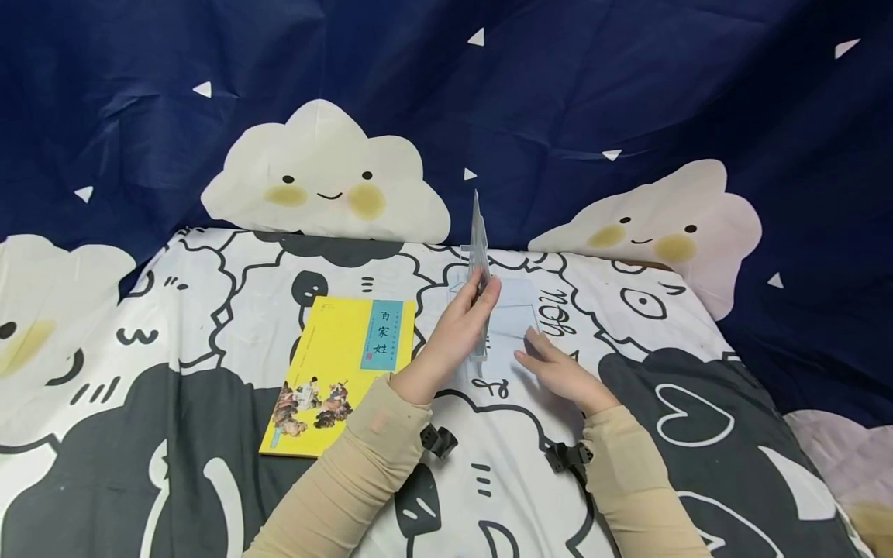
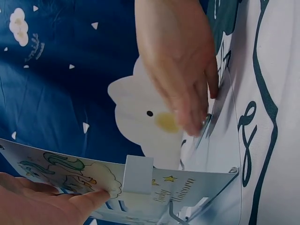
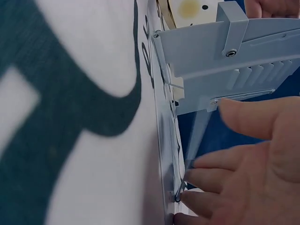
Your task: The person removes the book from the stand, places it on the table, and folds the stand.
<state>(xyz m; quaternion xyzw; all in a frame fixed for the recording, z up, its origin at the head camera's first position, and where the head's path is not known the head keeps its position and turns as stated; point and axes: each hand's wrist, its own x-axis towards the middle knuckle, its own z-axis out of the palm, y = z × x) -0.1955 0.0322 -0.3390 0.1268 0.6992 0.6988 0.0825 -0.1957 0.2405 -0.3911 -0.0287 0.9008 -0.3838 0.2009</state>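
Observation:
A pale blue folding book stand (image 1: 480,232) stands with its panel nearly upright, edge-on in the head view. My left hand (image 1: 453,329) grips that panel; fingers (image 2: 91,201) lie against its printed unicorn face in the left wrist view. The panel's plain back (image 3: 201,56) fills the upper part of the right wrist view, and below it a blurred strut (image 3: 197,136) runs to the flat base (image 1: 512,310) on the cloth. My right hand (image 1: 558,372) is just right of the panel with loosely extended fingers, fingertips right at the strut's lower end.
A yellow book (image 1: 328,372) with a blue title label lies left of the stand. The patterned cloth (image 1: 488,457) covers the surface, and a dark blue cloud-print curtain (image 1: 558,93) hangs behind. Each wrist wears a black strap (image 1: 438,442).

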